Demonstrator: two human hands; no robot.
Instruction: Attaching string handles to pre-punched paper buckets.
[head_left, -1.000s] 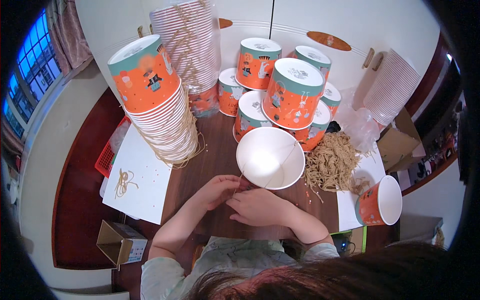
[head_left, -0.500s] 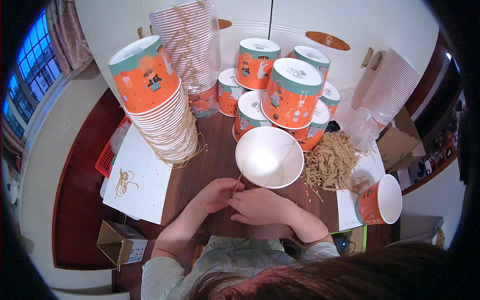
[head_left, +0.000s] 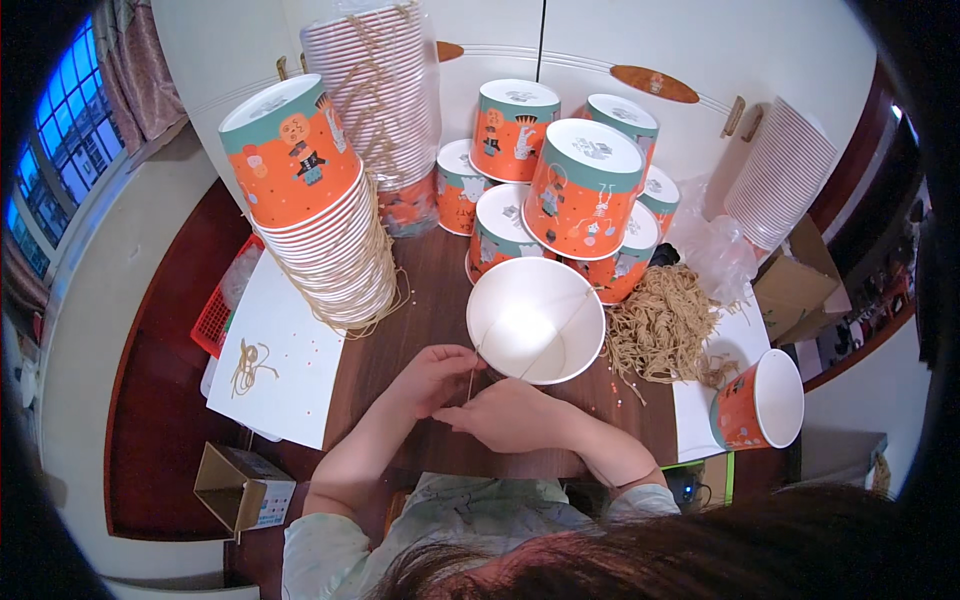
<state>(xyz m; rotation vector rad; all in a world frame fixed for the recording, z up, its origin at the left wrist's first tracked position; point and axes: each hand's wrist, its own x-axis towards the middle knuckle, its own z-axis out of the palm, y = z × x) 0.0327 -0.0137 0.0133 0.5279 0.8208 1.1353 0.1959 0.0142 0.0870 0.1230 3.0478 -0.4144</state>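
Observation:
A white-lined paper bucket [head_left: 497,310] stands mouth up at the middle of the table, close in front of my hands. A thin tan cord [head_left: 562,327] crosses its opening from the far right rim toward my hands. My left hand [head_left: 437,380], at the bucket's near left rim, pinches the cord between thumb and fingertips. Just right of it, my right hand [head_left: 505,415] is palm down with curled fingers, and a short length of cord runs down to its fingertips. Most of the right fingers are hidden beneath that hand.
Upside-down orange and green buckets [head_left: 585,195] are piled behind. At left stands a tall bucket stack [head_left: 325,250] wound with cords; behind it is a bagged stack [head_left: 370,100]. A tan cord heap [head_left: 662,325] lies right, near a tipped bucket [head_left: 780,400].
My right hand has shifted slightly left and down, drawing a stretch of cord below my left fingertips. The bucket's near rim has tilted or slid slightly toward me.

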